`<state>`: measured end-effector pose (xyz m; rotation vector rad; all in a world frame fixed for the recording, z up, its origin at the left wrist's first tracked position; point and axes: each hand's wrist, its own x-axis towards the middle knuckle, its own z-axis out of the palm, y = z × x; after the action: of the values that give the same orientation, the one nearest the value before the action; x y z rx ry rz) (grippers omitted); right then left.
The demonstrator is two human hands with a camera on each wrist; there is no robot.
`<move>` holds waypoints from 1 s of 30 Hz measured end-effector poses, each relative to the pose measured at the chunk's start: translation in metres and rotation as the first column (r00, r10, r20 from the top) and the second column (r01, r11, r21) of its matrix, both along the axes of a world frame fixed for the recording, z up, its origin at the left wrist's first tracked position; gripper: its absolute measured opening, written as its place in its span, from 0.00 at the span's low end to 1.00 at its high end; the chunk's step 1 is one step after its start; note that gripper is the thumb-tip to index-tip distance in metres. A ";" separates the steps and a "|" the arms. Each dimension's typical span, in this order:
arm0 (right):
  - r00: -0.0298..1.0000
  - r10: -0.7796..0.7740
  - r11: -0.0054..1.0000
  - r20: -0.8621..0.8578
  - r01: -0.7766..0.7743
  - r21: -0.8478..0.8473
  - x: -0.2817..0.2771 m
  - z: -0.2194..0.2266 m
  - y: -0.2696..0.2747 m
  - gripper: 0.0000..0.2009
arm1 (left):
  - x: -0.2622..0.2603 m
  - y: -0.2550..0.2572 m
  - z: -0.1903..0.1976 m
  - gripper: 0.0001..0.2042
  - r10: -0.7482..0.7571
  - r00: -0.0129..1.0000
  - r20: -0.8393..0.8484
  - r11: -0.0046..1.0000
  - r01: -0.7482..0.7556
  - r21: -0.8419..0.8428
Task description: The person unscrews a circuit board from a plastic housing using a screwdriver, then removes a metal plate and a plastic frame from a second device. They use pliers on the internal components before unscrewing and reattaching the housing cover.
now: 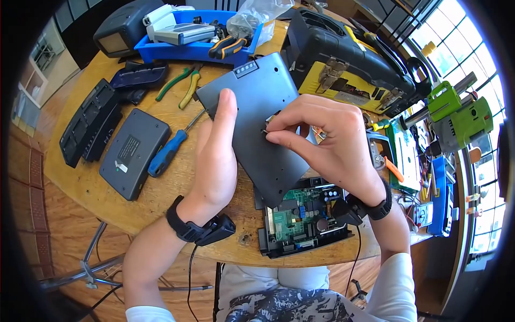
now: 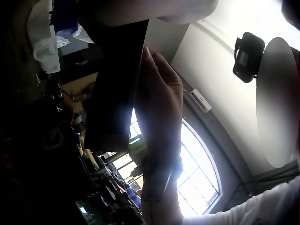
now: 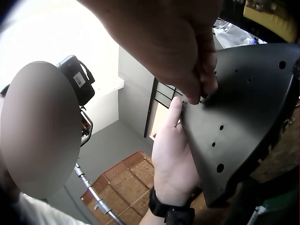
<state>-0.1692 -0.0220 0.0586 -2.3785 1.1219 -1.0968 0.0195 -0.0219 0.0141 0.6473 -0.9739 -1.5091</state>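
Note:
My left hand (image 1: 214, 161) holds a flat black cover plate (image 1: 252, 102) by its left edge, the thumb lying along its face. The plate is tilted up over the table and has several small holes. With thumb and forefinger, my right hand (image 1: 338, 134) pinches a small dark piece (image 1: 265, 126) against the middle of the plate; the fingertips mostly hide it, and I cannot tell its kind. In the right wrist view the pinching fingertips (image 3: 206, 91) are right at the plate's surface. Below the plate lies an open black casing with a green circuit board (image 1: 300, 220).
Left of the plate are a blue-handled screwdriver (image 1: 167, 153), a flat grey device (image 1: 134, 153), black plastic shells (image 1: 91, 123) and green-yellow pliers (image 1: 190, 88). Behind stand a blue bin (image 1: 193, 52) and a black-yellow toolbox (image 1: 348, 64). A green tool (image 1: 464, 115) stands at right.

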 end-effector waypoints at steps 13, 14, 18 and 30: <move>0.994 -0.103 0.967 0.036 0.092 0.236 0.007 0.007 0.000 0.07 | -0.002 0.001 -0.002 0.29 -0.027 1.000 -0.016 0.999 0.026 -0.030; 0.994 -0.103 0.968 0.036 0.092 0.235 0.007 0.007 -0.001 0.07 | -0.001 0.001 -0.002 0.29 -0.023 1.000 -0.011 0.999 0.022 -0.045; 0.988 -0.148 0.922 0.043 0.122 0.368 0.006 0.011 -0.004 0.07 | -0.003 0.001 -0.002 0.29 -0.005 1.000 -0.011 0.999 0.005 -0.046; 0.992 -0.105 0.913 0.065 0.070 0.402 -0.003 0.012 -0.002 0.07 | -0.006 0.006 0.001 0.29 -0.060 0.998 0.017 0.994 0.061 -0.086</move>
<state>-0.1726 -0.0235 0.0704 -1.9640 1.2918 -0.8840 0.0139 -0.0162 0.0154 0.5717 -1.0722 -1.5083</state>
